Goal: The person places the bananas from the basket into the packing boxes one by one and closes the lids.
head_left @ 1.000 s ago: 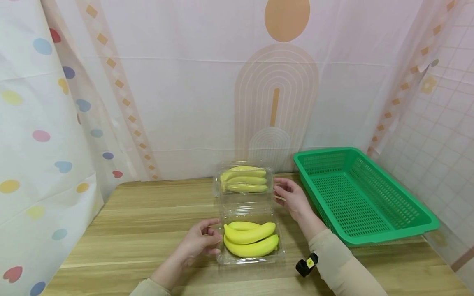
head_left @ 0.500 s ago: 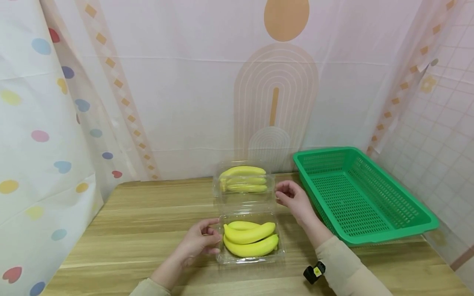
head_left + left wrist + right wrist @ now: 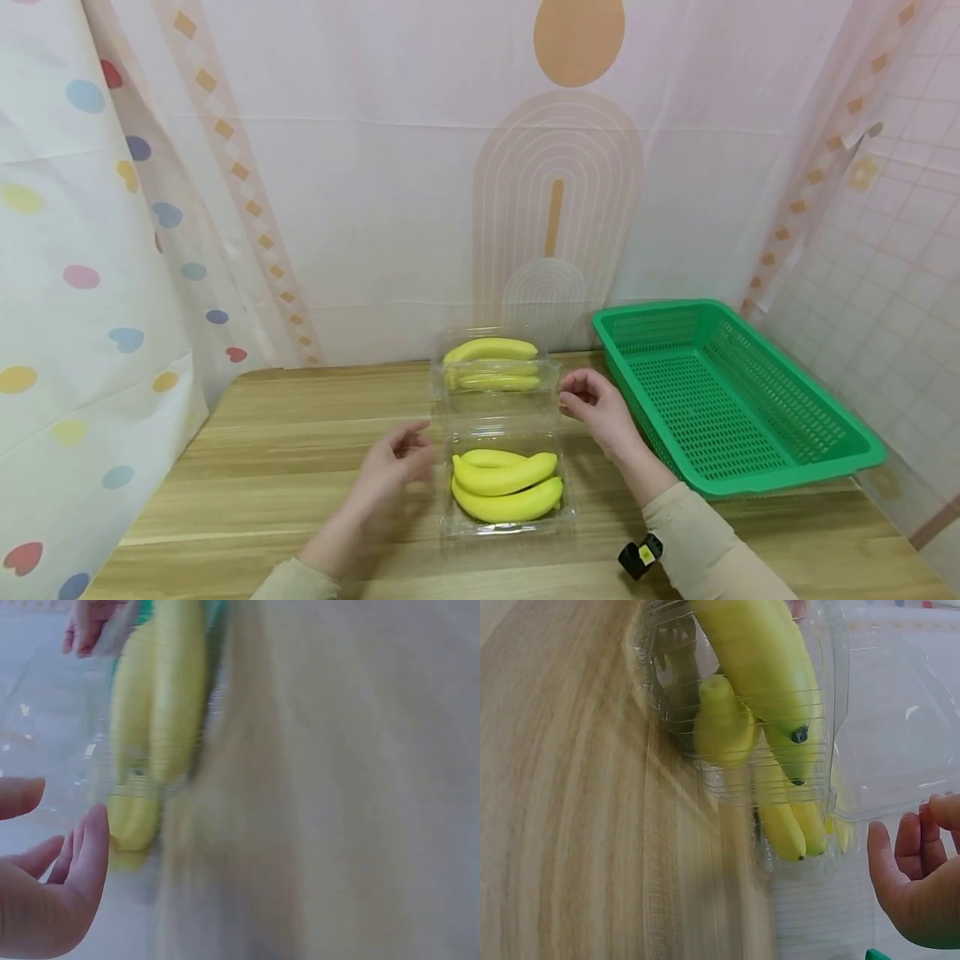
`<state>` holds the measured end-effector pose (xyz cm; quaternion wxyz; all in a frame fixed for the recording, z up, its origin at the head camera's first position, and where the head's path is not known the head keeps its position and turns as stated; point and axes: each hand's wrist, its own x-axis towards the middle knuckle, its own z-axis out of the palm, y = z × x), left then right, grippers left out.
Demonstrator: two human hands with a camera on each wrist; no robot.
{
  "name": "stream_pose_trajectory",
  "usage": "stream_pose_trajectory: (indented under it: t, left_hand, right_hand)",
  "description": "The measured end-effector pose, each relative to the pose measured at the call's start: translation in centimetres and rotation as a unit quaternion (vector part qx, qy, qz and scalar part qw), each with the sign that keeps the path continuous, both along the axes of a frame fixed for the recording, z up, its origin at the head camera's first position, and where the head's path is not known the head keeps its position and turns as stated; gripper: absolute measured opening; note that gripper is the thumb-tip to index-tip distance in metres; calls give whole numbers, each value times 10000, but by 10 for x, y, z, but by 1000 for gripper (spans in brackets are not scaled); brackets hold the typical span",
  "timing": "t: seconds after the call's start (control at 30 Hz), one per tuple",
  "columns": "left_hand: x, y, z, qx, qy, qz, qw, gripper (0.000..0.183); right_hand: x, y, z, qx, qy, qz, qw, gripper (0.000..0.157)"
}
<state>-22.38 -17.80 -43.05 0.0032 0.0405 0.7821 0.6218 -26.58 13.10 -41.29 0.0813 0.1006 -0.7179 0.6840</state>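
Note:
A clear plastic clamshell box (image 3: 510, 528) stands on the table with several yellow bananas (image 3: 506, 477) inside. Its transparent lid (image 3: 900, 735) is raised at the back. Behind it, more bananas (image 3: 491, 350) sit in what looks like a second clear box. My left hand (image 3: 390, 462), blurred, hovers left of the front box, fingers loosely bent and holding nothing. The left wrist view has this hand (image 3: 52, 892) with thumb and fingers spread apart. Beside the lid's right edge is my right hand (image 3: 600, 412), fingers loosely curled; whether a fingertip touches the lid, I cannot tell.
At the right stands a green perforated plastic basket (image 3: 712, 487), close to the right forearm. A wood-grain table (image 3: 300, 467) lies underneath. Patterned curtains (image 3: 375, 208) hang behind and at both sides. A black device (image 3: 641, 557) is worn at the right wrist.
My left hand has come away from the front box's left side, moving left and up. My right hand has shifted slightly right from the lid's edge. The bananas have stayed put.

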Motion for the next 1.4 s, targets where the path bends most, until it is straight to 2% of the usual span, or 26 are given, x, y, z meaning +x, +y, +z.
stream_pose_trajectory:
  t: [0.1, 0.27, 0.47, 0.73, 0.93, 1.13, 1.4]
  left_hand:
    - [-4, 2, 12, 13, 366, 204, 9991, 45]
    - [-10, 6, 30, 117, 829, 292, 9961, 40]
    - [-15, 13, 41, -4, 1357, 463, 9897, 35]
    - [-16, 16, 41, 480, 1723, 441, 9829, 31]
    - [-16, 17, 38, 948, 1647, 405, 9809, 26]
    - [-13, 17, 37, 1167, 1523, 373, 9807, 23]
    - [-9, 13, 31, 1343, 1715, 256, 9756, 15]
  right_hand:
    - [-1, 0, -1, -29, 27, 28, 10000, 13]
    - [-1, 0, -2, -10, 113, 26, 9999, 13]
    - [-1, 1, -3, 22, 176, 44, 9998, 14]
    - [1, 2, -3, 144, 399, 114, 9990, 14]
    - [3, 3, -2, 243, 584, 177, 9978, 13]
    - [5, 6, -3, 376, 916, 260, 9948, 11]
    - [11, 9, -5, 997, 1094, 102, 9889, 13]
